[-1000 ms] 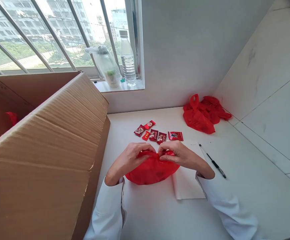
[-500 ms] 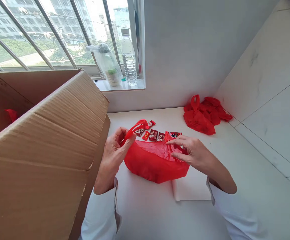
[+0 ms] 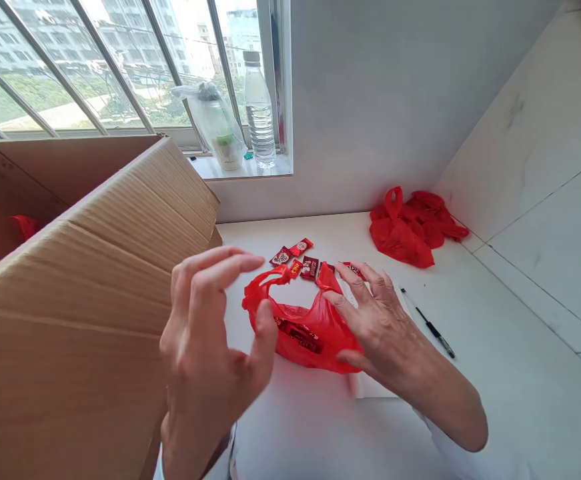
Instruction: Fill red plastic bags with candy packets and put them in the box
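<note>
Nearest the camera, left hand [image 3: 210,347]: raised, fingers spread, thumb near the red bag [image 3: 304,327], grasping nothing.
Right hand [image 3: 375,320]: open, fingers resting on the bag's right handle.
Red bag: on the white surface [image 3: 495,373], candy inside.
Beyond: loose candies [image 3: 297,259], pen [image 3: 426,323], cardboard box [image 3: 85,293].

Head view, downward, close over counter [image 3: 495,373]

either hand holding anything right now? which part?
Right hand rests on the red bag at its right handle, fingers spread, no closed grip. Left hand is raised and open beside the bag; thumb contact cannot be told.
</note>
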`<state>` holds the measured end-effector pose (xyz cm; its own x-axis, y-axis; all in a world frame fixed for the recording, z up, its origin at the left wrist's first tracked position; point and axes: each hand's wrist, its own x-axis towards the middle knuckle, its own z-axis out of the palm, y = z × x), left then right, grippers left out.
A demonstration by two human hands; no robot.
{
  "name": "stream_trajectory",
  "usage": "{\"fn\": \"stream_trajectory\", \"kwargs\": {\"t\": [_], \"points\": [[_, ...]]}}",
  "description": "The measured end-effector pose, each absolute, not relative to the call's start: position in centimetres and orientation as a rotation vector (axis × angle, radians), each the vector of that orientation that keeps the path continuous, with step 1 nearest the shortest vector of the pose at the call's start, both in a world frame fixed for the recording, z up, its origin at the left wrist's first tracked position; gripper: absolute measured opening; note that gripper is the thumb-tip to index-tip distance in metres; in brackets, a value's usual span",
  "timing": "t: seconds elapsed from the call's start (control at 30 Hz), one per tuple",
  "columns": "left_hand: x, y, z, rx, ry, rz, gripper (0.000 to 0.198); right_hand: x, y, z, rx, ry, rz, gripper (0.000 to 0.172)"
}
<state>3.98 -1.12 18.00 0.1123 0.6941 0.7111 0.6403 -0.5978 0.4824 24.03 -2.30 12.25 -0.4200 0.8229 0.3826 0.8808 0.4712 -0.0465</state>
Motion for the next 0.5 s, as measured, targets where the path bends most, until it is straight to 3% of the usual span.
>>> {"fn": "stream_trajectory", "kwargs": {"t": [0.07,0.13,0.2,0.37,0.5], "points": [[4.8,-2.3,18.5,2.397,1.097,1.417,0.027,23.4,-2.2,12.1,-1.313,-2.397,-0.250,0.034],[5.4,-2.6,18.5,2.553,0.837,0.984,0.016,22.6,-1.9,11.3,-1.194,-2.443,-0.240,0.024],[5.9,-1.8,17.6,2.624,0.766,0.583,0.012,22.1,-1.4,10.1,-1.169,-2.468,-0.232,0.029],[6.1,1.7,13.8,2.534,1.150,0.198,0.020,21.6,-0.3,8.0,-1.298,-2.573,-0.159,0.027],[4.5,2.9,11.9,2.422,1.440,-0.085,0.023,21.9,0.0,8.2,-1.392,-2.596,-0.021,0.059]]}}
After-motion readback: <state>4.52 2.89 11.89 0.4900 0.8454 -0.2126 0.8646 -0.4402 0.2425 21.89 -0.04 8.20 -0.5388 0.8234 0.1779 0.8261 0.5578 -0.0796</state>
